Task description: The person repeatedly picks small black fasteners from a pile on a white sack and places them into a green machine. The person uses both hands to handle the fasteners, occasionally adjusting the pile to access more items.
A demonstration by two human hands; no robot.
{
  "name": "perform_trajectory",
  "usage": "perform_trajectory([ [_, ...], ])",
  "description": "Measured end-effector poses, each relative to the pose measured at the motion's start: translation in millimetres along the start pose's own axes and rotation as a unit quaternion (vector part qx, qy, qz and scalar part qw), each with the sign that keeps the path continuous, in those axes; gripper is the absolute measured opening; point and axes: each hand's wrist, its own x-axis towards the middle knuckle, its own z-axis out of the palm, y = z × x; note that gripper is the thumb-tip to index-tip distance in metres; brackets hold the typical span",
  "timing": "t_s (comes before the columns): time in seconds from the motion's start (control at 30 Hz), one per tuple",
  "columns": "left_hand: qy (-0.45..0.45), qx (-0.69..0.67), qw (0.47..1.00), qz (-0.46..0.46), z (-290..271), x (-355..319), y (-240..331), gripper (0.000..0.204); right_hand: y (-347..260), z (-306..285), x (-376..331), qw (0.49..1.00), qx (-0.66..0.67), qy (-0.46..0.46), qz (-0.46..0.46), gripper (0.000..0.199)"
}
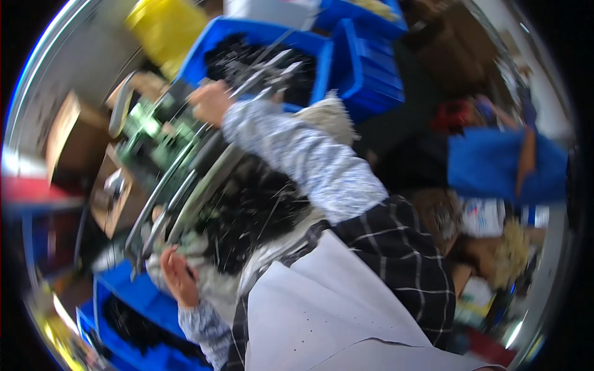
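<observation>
My left hand (pixel 178 278) is held low at the left, by the lower ends of the metal bars. Its fingers are curled, with a small black piece (pixel 191 272) showing against them. My right hand (pixel 211 102) reaches across to the upper end of the green machine (pixel 162 133), beside its metal bars. Blur hides its fingers and whatever they may touch. Between my arms lies a heap of thin black pieces (pixel 247 216) on whitish sacking, close to my lap.
A blue bin (pixel 197 52) with black pieces stands beyond my right hand, beside another blue bin (pixel 371 68). At lower left is a third blue bin (pixel 139 287), also with black pieces. Cardboard boxes (pixel 77 136) stand left; a yellow bag (pixel 164 31) lies at the back.
</observation>
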Motion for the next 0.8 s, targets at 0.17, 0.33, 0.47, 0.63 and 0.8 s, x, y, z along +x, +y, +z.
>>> perform_trajectory([
  [0.17,-0.047,-0.104,0.986,-0.12,32.4,8.1,23.6,0.024,20.5,-23.0,-28.4,0.956,-0.239,-0.087,0.146,0.022],
  [0.33,-0.114,-0.165,0.971,-0.132,23.5,11.2,26.1,0.023,19.6,-30.5,-16.7,0.947,-0.259,-0.081,0.174,0.023],
  [0.47,-0.075,-0.164,0.971,-0.158,54.7,3.2,61.2,0.032,51.2,-37.6,-14.5,0.917,-0.322,-0.202,0.121,0.022],
  [0.63,-0.147,-0.066,0.974,-0.161,28.5,-0.6,51.3,0.036,38.7,-65.2,4.5,0.929,-0.325,-0.178,-0.019,0.015],
  [0.8,-0.243,0.178,0.95,0.077,53.0,39.0,49.7,0.04,43.7,-141.9,-14.1,0.918,-0.377,-0.001,0.125,0.014],
])
